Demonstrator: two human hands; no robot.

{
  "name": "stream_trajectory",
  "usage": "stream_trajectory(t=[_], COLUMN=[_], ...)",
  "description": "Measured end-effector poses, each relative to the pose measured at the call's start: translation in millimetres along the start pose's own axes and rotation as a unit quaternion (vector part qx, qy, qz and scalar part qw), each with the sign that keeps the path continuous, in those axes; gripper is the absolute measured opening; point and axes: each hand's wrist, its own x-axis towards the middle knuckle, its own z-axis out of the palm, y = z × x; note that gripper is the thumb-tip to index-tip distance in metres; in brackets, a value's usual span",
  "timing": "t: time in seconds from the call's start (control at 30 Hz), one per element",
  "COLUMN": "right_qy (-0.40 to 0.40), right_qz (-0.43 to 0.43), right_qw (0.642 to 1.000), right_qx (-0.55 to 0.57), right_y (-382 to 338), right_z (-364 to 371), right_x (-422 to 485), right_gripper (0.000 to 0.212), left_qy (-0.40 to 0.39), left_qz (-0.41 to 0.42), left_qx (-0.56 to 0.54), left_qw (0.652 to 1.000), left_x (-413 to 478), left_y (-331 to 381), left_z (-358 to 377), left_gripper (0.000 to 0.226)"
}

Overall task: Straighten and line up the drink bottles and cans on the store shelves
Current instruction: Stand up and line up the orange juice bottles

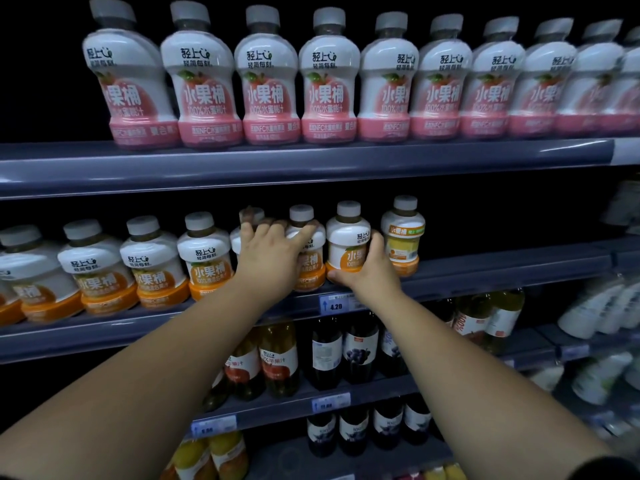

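Note:
On the middle shelf [104, 327] stands a row of squat white bottles with orange bases. My left hand [268, 252] lies spread over two of them, its fingers around a blurred bottle [251, 216] and touching the neighbouring bottle [306, 237]. My right hand [372, 268] grips the lower right side of another orange bottle [348, 237], thumb at its base. A yellow-labelled bottle [403, 233] stands just right of that hand, set further back. Four more orange bottles [204, 254] line the shelf front to the left.
The top shelf [311, 161] carries a long row of pink-based bottles [265, 77]. Below, lower shelves hold tall juice bottles [278, 358] and dark grape bottles [360, 348]. A price tag [334, 304] reads 4.20. To the right of the yellow bottle the middle shelf is dark and bare.

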Motion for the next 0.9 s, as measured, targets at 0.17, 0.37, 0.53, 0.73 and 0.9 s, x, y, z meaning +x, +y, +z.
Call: stream_trajectory(t=[0.17,0.37,0.53,0.73,0.9], right_qy=[0.005,-0.024,0.006,0.202,0.067], right_qz=[-0.01,-0.016,-0.046,-0.07,0.016], right_qw=[1.0,0.999,0.999,0.977,0.998], right_qx=[-0.018,-0.019,0.027,0.008,0.002], right_y=[-1,-4,4,38,60], right_z=[-1,-7,-20,-54,-66], right_x=[-4,-6,-13,-2,22], right_gripper=[0.108,0.103,0.085,0.062,0.113], left_qy=[0.01,0.028,0.047,0.118,0.082], left_qz=[-0.007,-0.01,-0.016,0.042,0.056], left_qx=[-0.007,0.009,0.009,-0.001,0.002], left_qw=[1.0,1.0,0.999,0.992,0.995], left_x=[-1,0,1,4,21], left_y=[1,3,8,40,71], left_z=[2,1,-1,4,5], left_gripper=[0.064,0.067,0.063,0.065,0.066])
